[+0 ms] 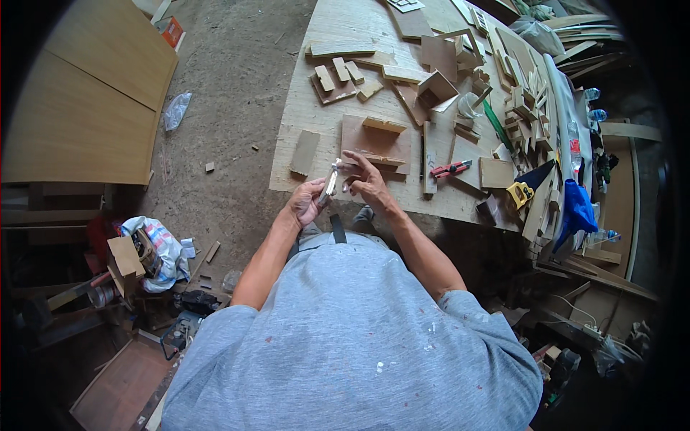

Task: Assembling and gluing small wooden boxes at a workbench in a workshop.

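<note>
Paint-flecked grey T-shirt (352, 323) is closest. By the left grip (305, 204), a slim pale piece (329, 185), likely wood, is held near the desk (305, 115); right grip (370, 185) can't be read. Probably light, stiff, best pinched along the long sides.

Half-hidden piece between the hands, and a workshop cropped by a dark round rim.
The pale slim piece (330, 184) is partly covered by the left fingers (312, 189) and too small and blurred to identify; whether the right fingers (358, 159) touch its upper end cannot be told. The grey shirt (352, 316) hides most of the legs and runs off the lower edge, with just part of a shoe (364, 217) showing beneath the table (300, 115). The table's far end is cut off at the top, and the wooden cabinet (100, 93) at the left rim. The striped bag's (171, 262) contents are unclear, and the machine (188, 329) below is lost in shade.
</note>
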{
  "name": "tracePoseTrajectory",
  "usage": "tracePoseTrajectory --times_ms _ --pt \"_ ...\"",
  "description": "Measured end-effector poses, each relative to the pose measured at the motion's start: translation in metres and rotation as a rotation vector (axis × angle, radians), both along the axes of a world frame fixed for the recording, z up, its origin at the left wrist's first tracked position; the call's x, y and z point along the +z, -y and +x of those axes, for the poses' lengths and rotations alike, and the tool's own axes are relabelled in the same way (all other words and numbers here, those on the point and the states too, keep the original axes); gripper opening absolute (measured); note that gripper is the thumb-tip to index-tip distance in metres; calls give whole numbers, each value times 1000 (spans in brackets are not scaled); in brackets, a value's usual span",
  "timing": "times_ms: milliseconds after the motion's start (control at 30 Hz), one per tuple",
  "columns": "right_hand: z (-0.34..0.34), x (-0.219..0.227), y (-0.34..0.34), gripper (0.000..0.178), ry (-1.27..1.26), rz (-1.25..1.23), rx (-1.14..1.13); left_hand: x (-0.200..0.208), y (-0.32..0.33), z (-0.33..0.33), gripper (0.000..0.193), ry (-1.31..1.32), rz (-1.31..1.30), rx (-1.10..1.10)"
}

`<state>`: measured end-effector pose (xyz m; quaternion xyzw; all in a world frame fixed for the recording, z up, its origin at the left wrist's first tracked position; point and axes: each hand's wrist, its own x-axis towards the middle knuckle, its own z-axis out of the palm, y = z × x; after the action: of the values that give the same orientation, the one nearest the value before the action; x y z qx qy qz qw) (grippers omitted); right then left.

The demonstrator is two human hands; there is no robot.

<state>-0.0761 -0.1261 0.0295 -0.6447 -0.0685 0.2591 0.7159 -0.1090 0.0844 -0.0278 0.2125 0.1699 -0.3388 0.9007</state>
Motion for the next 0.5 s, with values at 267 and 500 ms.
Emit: tracePoseTrajectory --times_ms 267,500 --pt "-25 -10 -12 90 -285 405 -189 5 9 -1 31 -31 56 37" --pt "-35 -3 -11 93 -241 383 -79 -15 6 2 29 -15 70 73"
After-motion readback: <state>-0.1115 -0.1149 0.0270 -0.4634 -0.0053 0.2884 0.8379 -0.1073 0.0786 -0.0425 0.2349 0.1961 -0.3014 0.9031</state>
